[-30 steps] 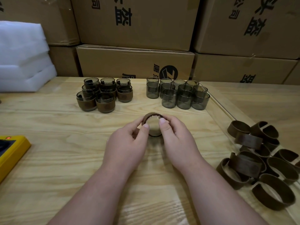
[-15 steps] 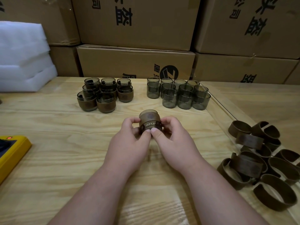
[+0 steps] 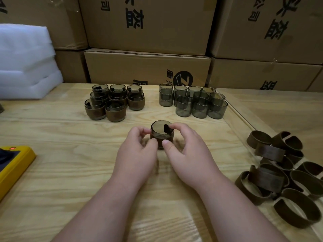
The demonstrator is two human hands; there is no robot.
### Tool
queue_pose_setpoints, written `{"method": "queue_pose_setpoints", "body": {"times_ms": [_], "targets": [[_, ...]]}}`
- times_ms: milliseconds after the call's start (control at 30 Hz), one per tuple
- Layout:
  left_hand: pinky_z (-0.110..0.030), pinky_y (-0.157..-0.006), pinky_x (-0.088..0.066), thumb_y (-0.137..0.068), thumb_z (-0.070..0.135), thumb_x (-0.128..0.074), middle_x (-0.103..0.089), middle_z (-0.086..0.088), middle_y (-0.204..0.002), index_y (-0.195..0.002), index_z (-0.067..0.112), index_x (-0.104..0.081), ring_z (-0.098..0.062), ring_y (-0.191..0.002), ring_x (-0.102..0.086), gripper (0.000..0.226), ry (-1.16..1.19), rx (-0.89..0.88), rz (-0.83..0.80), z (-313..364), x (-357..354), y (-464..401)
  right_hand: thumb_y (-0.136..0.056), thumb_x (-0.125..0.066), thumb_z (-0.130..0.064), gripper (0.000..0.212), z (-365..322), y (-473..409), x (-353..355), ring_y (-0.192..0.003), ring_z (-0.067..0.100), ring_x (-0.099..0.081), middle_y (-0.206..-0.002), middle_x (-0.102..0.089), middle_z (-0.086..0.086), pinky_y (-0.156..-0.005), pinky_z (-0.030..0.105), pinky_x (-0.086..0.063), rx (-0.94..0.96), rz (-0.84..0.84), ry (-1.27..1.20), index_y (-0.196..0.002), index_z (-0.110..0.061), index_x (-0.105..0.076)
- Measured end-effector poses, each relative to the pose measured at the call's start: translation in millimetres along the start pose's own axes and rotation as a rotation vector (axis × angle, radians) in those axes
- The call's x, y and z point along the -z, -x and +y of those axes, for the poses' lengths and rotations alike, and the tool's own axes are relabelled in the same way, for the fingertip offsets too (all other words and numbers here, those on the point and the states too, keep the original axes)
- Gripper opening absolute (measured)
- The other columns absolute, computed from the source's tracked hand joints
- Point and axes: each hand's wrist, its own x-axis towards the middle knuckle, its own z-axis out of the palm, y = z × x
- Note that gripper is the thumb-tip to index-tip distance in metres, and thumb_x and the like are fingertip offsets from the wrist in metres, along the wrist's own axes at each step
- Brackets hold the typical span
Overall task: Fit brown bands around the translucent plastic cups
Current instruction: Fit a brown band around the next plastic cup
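A smoky translucent cup (image 3: 160, 128) with a brown band around its lower half stands upright, mouth up, at the table's middle. My left hand (image 3: 138, 152) grips its left side with curled fingers and thumb. My right hand (image 3: 188, 151) pinches its right rim, where a dark tab of the band hooks over the edge, with the thumb on the near side. Several banded cups (image 3: 111, 102) cluster at the back left. Several bare cups (image 3: 195, 102) stand at the back right. A heap of loose brown bands (image 3: 283, 175) lies at the right.
Stacked cardboard boxes (image 3: 148, 67) wall off the back of the wooden table (image 3: 61, 172). White foam sheets (image 3: 26, 63) sit at the far left. A yellow device (image 3: 14, 165) lies at the left edge. A clear plastic sheet edge (image 3: 244, 123) runs under the bands.
The cup was on its side with its mouth toward me, then tipped bottom up, and now stands mouth up with the band seated low. Both hands kept hold of it.
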Motion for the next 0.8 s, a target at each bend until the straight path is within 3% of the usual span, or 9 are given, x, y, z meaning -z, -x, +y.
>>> {"method": "queue_pose_setpoints", "body": {"times_ms": [100, 233, 400, 533, 667, 800], "targets": [[-0.018, -0.072, -0.043, -0.089, 0.022, -0.059, -0.069, 0.019, -0.109, -0.1, 0.035, -0.06, 0.018, -0.082, -0.061, 0.017, 0.174, 0.029, 0.107, 3, 2, -2, -0.088, -0.047, -0.056, 0.054, -8, 3, 0, -0.14, 0.012, -0.038, -0.149, -0.047, -0.017, -0.116, 0.039, -0.033, 0.061, -0.053, 0.25, -0.14, -0.044, -0.048], [0.0, -0.063, -0.038, -0.096, 0.01, -0.054, -0.074, 0.018, -0.1, -0.101, 0.032, -0.059, 0.021, -0.083, -0.06, 0.023, 0.279, 0.04, 0.197, 4, 4, -4, -0.092, -0.048, -0.059, 0.06, -9, 8, -5, -0.15, 0.016, -0.022, -0.166, -0.027, -0.011, -0.121, 0.04, -0.021, 0.049, -0.113, 0.351, -0.149, -0.048, -0.036], [-0.009, -0.07, -0.042, -0.097, 0.01, -0.053, -0.075, 0.022, -0.094, -0.103, 0.032, -0.061, 0.016, -0.084, -0.063, 0.023, 0.356, 0.036, 0.242, 3, 5, -5, -0.089, -0.045, -0.06, 0.06, -13, 7, -16, -0.15, 0.014, -0.023, -0.167, -0.022, -0.015, -0.122, 0.039, -0.022, 0.084, -0.079, 0.336, -0.148, -0.048, -0.039], [-0.012, -0.07, -0.044, -0.098, 0.009, -0.051, -0.076, 0.018, -0.093, -0.102, 0.03, -0.063, 0.01, -0.081, -0.066, 0.024, 0.418, 0.036, 0.261, 4, 4, -5, -0.091, -0.055, -0.043, 0.064, -14, -3, -33, -0.151, 0.011, -0.018, -0.169, -0.01, -0.017, -0.123, 0.036, -0.025, 0.061, -0.106, 0.231, -0.152, -0.048, -0.034], [-0.005, -0.059, -0.044, -0.099, 0.005, -0.051, -0.077, 0.012, -0.088, -0.101, 0.025, -0.064, 0.008, -0.07, -0.065, 0.025, 0.495, 0.029, 0.292, 5, 2, -6, -0.091, -0.054, -0.036, 0.073, -18, -20, -47, -0.153, 0.013, -0.016, -0.17, 0.001, -0.019, -0.122, 0.038, -0.028, 0.075, -0.156, 0.273, -0.155, -0.051, -0.023], [-0.006, -0.05, -0.044, -0.096, -0.002, -0.048, -0.076, 0.012, -0.084, -0.099, 0.022, -0.067, 0.008, -0.057, -0.062, 0.031, 0.543, 0.034, 0.283, 7, 3, -7, -0.09, -0.053, -0.03, 0.075, -24, -39, -60, -0.153, 0.012, -0.015, -0.169, 0.002, -0.023, -0.122, 0.04, -0.03, 0.066, -0.175, 0.246, -0.155, -0.053, -0.023]]}}
